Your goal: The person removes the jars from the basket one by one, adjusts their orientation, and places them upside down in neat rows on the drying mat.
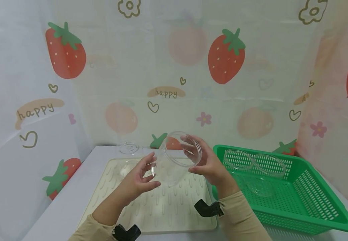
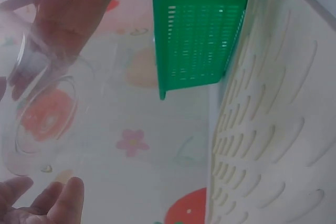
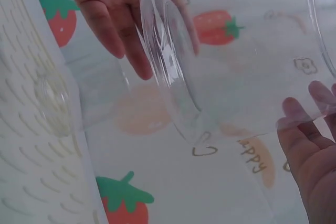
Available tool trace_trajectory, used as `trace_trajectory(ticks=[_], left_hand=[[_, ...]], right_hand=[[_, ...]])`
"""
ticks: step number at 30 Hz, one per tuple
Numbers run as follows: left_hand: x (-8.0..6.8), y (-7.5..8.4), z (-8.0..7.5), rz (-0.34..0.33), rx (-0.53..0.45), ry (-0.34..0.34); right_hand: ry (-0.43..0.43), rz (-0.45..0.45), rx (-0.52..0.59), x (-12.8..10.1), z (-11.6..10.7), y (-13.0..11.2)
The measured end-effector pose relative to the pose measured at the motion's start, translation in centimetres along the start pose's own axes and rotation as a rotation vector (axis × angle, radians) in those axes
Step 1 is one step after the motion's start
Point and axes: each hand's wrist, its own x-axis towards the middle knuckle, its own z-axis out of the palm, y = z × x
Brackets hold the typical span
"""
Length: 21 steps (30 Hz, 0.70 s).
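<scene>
A: Report hand positions, nearest first.

B: The left hand [image 1: 140, 179] is raised over the cream ribbed plastic draining mat [image 1: 167, 214], fingers spread and relaxed; its fingertips lie at the base of the clear round plastic cup [image 1: 174, 160], though I cannot tell whether they touch it. The right hand [image 1: 205, 164] holds the cup near its open rim, fingers curled round the wall. The cup lies tilted on its side in the air above the mat, mouth toward the right hand.

A: Handling characteristics?

B: Judged light, thin-walled and stiff, with a smooth surface likely to slip. A hard squeeze could crack or deform the wall. Recommended hold: one hand around the rim, the other supporting the base.

A: Containers and contents?

B: The green perforated plastic basket [image 1: 321, 211] stands on the white desk [image 1: 71, 197], touching the mat's right edge. It holds more clear plastic cups [image 1: 253, 164], at least two lying side by side; the exact count is unclear. Farther back, one inverted clear cup [image 1: 128, 149] stands at the mat's far left corner.
</scene>
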Motion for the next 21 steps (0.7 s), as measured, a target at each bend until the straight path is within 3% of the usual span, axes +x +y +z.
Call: trace_trajectory(ticks=[11,21], left_hand=[[0.26,-0.61,-0.10,0.130,-0.122,-0.088],[0.29,-0.66,-0.11,0.175,-0.177,-0.116]], right_hand=[[-0.045,-0.055,0.114,0.39,0.61,0.32],[-0.047,-0.068,0.135,0.44,0.72,0.55]])
